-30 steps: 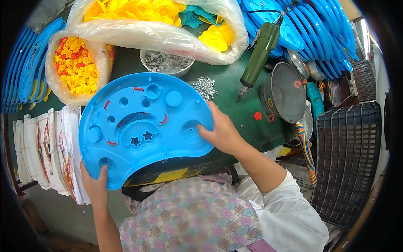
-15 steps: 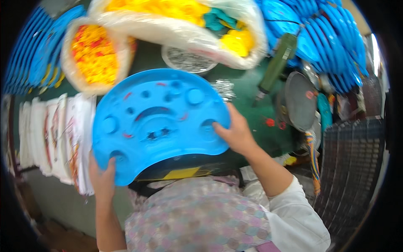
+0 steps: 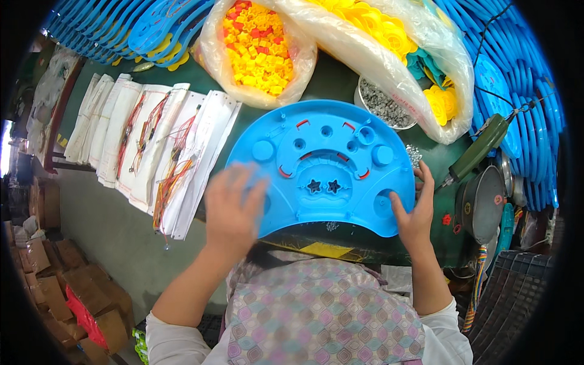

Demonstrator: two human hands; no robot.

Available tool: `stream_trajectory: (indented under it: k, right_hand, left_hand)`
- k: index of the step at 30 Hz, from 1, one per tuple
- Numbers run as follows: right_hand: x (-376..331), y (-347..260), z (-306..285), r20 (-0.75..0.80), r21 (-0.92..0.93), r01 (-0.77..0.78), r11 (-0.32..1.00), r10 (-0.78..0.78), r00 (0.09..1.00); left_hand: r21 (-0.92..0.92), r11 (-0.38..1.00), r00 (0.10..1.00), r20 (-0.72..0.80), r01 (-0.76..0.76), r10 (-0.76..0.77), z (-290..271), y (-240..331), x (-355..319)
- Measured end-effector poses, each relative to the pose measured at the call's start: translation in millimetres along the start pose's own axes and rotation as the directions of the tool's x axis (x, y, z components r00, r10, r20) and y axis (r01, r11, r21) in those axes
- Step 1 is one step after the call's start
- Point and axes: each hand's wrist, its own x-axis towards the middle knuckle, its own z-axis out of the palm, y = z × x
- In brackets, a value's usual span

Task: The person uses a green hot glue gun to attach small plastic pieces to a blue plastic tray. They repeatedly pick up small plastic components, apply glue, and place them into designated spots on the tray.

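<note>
A blue half-moon plastic shell (image 3: 328, 208) lies on the green table, its moulded inner side up. It has round recesses, two star-shaped holes near the middle and several small red pieces in its slots. My right hand (image 3: 417, 210) is closed on the shell's right end, thumb over the rim and fingers round the outer edge. Over the left end is my left hand (image 3: 231, 210), blurred, its fingers stretched out and apart. It covers part of that end, and whether it touches the shell is unclear.
Behind the shell are a bag of yellow and red star pieces (image 3: 258, 61), a bowl of screws (image 3: 383, 103) and a bag of yellow parts (image 3: 441, 103). White packs with wires (image 3: 146, 134) lie left. A green electric screwdriver (image 3: 480, 146) and stacked blue shells (image 3: 526, 121) stand right.
The view has swung leftward. The shell, earlier tilted and held at both ends, now lies level nearer the table. My left hand has come off its grip on the left end; the right still holds.
</note>
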Motion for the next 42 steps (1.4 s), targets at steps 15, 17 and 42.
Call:
stream_trajectory:
  k: [15, 17, 42]
  right_hand:
    - [181.5, -97.7, 115.4, 0.182, 0.0, 0.751, 0.66, -0.739, 0.649]
    - [201.0, -104.7, 151.6, 0.28, -0.138, 0.805, 0.578, -0.756, 0.591]
    - [89.7, -65.0, 31.1, 0.567, 0.489, -0.321, 0.811, -0.015, 0.824]
  left_hand:
    - [-0.098, 0.992, 0.973, 0.225, 0.076, -0.052, -39.0, -35.6, 154.9]
    - [-0.056, 0.994, 0.979, 0.189, 0.093, -0.081, -35.9, -47.1, 184.6]
    - [0.085, 0.99, 0.963, 0.236, 0.111, -0.128, 71.7, -121.1, 244.5]
